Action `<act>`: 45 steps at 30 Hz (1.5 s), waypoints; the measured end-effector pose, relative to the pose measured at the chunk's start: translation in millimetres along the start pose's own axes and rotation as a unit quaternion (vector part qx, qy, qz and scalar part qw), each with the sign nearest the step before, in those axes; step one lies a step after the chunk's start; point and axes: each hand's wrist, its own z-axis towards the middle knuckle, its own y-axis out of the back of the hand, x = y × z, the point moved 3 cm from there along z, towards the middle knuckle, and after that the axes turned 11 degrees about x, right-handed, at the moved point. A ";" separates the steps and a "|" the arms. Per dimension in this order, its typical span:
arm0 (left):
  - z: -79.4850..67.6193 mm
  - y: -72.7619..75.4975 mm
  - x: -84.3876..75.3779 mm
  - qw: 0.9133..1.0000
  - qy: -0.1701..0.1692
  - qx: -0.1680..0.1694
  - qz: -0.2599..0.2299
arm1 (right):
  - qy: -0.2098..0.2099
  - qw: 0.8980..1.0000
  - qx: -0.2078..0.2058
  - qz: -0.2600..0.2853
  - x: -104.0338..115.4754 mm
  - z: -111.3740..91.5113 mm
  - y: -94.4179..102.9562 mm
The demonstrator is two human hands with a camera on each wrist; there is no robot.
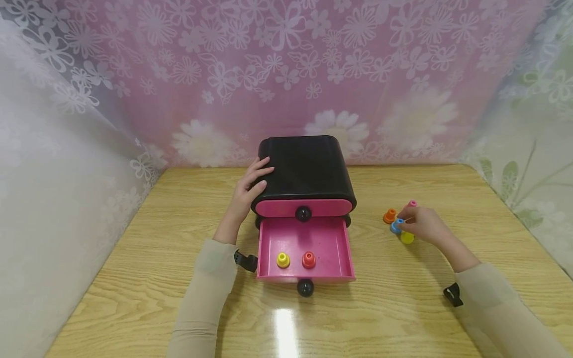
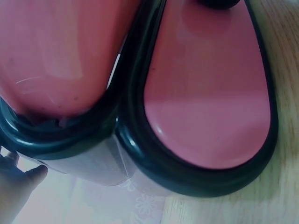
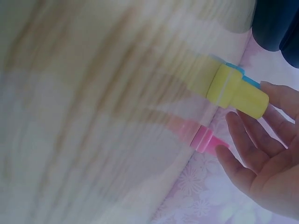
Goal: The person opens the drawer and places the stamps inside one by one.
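Observation:
My left hand [image 1: 248, 186] rests on the left side of a black two-drawer cabinet [image 1: 304, 166], fingers extended over its top edge. The lower pink drawer [image 1: 331, 248] is pulled out; a yellow peg [image 1: 283, 260] and a red peg [image 1: 308, 259] stand in it near the front. To the right of the cabinet, my right hand [image 1: 423, 223] pinches a small blue plastic peg [image 1: 396, 226] with a wide base. Close around that hand stand an orange peg [image 1: 390, 215], a pink peg [image 3: 205, 140] and another yellow peg [image 3: 240, 93]. In the right wrist view the yellow one mostly hides the blue.
The upper drawer [image 1: 273, 208] is closed, with a round black knob [image 1: 303, 214]. A second knob [image 1: 305, 288] juts from the open drawer toward the wooden table's [image 1: 380, 318] front. Flower-patterned cloth [image 1: 286, 74] hangs behind and at both sides.

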 end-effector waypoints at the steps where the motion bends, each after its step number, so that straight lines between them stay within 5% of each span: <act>1: -0.1 0.1 1.3 1.000 -0.001 0.000 0.000 | 0.001 1.000 -0.002 0.000 -0.1 -0.3 0.0; 16: -3.0 5.4 37.4 1.000 -0.011 -0.016 -0.005 | 0.033 0.997 -0.064 0.001 28.2 -23.0 9.1; 26: -2.2 4.6 36.9 1.000 -0.018 -0.017 -0.009 | 0.066 0.992 -0.109 0.000 65.6 -38.0 15.1; 35: -2.4 4.8 37.4 1.000 -0.010 -0.017 -0.012 | 0.147 0.974 -0.166 -0.044 107.0 -51.1 11.6; 45: -1.5 1.9 17.9 1.000 -0.007 -0.012 -0.004 | 0.219 0.963 -0.154 -0.029 143.7 -54.3 -5.5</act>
